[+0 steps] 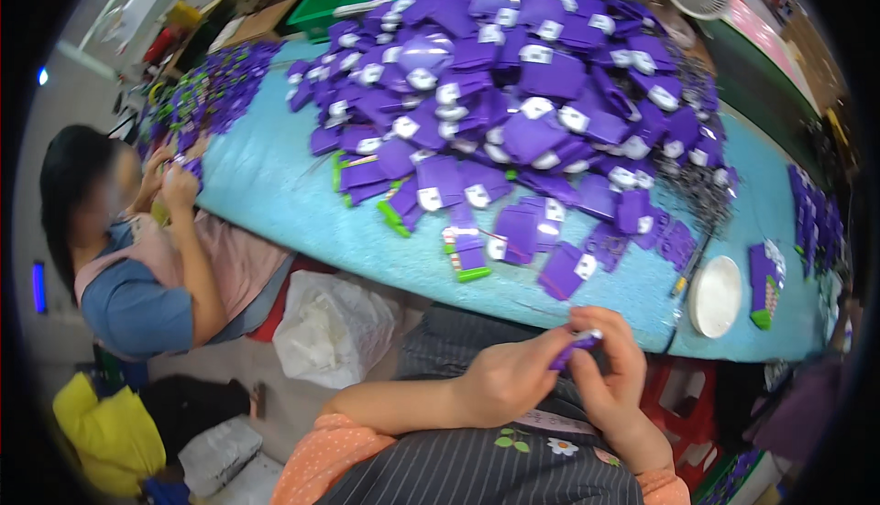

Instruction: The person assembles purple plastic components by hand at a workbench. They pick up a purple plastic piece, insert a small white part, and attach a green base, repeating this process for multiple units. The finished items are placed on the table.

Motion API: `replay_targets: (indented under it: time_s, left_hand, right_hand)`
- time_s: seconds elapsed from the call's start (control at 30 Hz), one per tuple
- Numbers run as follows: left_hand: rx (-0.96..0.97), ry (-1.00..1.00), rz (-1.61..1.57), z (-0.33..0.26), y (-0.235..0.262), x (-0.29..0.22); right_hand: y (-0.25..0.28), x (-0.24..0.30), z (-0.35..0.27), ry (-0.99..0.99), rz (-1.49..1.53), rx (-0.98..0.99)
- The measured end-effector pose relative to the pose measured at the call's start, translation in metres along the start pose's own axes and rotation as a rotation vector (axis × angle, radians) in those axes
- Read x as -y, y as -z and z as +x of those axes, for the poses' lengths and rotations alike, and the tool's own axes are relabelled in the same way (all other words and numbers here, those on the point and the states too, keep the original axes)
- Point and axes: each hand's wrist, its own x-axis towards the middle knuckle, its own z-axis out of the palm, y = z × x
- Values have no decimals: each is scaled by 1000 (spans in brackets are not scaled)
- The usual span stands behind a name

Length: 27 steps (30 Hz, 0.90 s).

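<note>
Closed fingers of left hand (502,378) on small purple-and-white piece (577,350); gripped it in right hand (618,375) too. Held it between striped apron (449,468) and blue table (293,203). Noted on table: large heap of purple-and-white items (552,74), round white dish (715,297) at right. Noted seated co-worker (137,294) at left.

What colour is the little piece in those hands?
The small piece is mostly purple, seen best in the head view.

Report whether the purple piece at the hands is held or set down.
Held: the left hand and right hand both pinch the purple piece.
</note>
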Motion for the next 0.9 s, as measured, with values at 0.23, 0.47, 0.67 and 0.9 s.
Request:
replay_targets:
  time_s: [0.23,0.47,0.67,0.9]
  left_hand:
    - [18,160,-360,1,7,-2]
    - [-65,356,-600,-8,-3,-4]
    - [145,617,-1053,-12,0,6]
    - [17,639,-1233,-26,7,9]
  right_hand:
    - [-8,-7,-14,-94,44,-28]
    - [-30,-14,-22,-202,443,-146]
    - [8,-10,8,-377,445,81]
    - [35,-41,65,-32,-748,-247]
